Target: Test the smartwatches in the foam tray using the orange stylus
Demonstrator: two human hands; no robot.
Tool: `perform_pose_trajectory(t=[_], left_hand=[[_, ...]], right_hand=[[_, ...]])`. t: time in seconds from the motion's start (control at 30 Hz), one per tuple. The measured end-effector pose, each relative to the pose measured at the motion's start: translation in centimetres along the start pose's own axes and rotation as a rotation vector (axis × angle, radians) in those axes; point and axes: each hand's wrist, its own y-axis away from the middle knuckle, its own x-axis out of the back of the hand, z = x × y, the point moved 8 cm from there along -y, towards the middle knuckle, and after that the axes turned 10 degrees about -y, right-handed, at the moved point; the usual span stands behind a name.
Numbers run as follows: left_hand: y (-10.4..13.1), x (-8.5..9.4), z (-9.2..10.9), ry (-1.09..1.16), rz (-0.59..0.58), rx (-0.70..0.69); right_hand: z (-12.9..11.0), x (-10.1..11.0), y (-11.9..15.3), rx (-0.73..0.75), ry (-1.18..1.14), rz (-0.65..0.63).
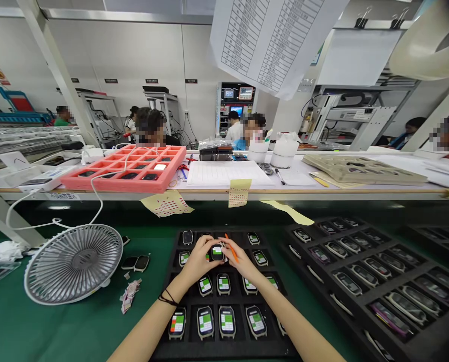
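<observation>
A smartwatch case without a strap (217, 252), its screen lit, is held by my left hand (201, 257) above a black foam tray (224, 348). The left fingers close round its left side. My right hand (237, 259) is at the watch's right edge, with a thin orange stick like a pen (232, 247) gripped in the fingers. Where the stick's lower end lies is hidden. Below both hands, the tray's compartments hold several more watch cases, such as a watch with a green and white screen (227, 322) and a watch with some red (177, 323).
Another black foam tray of watches (345, 301) stands right. A white fan (74, 264), two dark watch cases (135, 263) and paper scraps (130, 295) lie left. The shelf (209, 193) ahead bears a pink foam tray (122, 183) and papers (228, 172). People sit beyond.
</observation>
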Motion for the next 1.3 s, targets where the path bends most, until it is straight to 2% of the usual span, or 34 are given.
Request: perform_pose_trajectory(t=[0.1,0.17,0.27,0.37,0.5,0.63,1.03,1.3], left_hand=[[0.1,0.0,0.2,-0.105,-0.012,-0.043],[0.1,0.4,0.9,-0.167,0.020,-0.072],[0.0,1.9,2.4,-0.178,0.151,-0.098],[-0.1,3.1,3.6,-0.085,0.242,-0.106],[-0.2,3.5,4.1,-0.007,0.250,-0.123],[-0.1,3.3,3.9,0.014,0.239,-0.135],[0.2,2.0,3.1,-0.040,0.165,-0.128],[0.0,1.9,3.0,-0.021,0.150,-0.100]], right_hand=[[-0.3,-0.2,0.1,0.033,0.100,-0.009],[-0.6,-0.4,0.2,0.012,0.093,-0.024],[-1.4,-0.8,0.5,-0.054,-0.100,-0.076],[-2.5,-1.4,1.0,-0.114,-0.315,-0.154],[-2.9,-2.3,1.7,-0.213,-0.530,-0.268],[-2.8,-2.6,1.8,-0.219,-0.646,-0.320],[-2.5,-2.1,1.4,-0.226,-0.589,-0.207],[-1.8,-1.9,1.2,-0.210,-0.554,-0.127]])
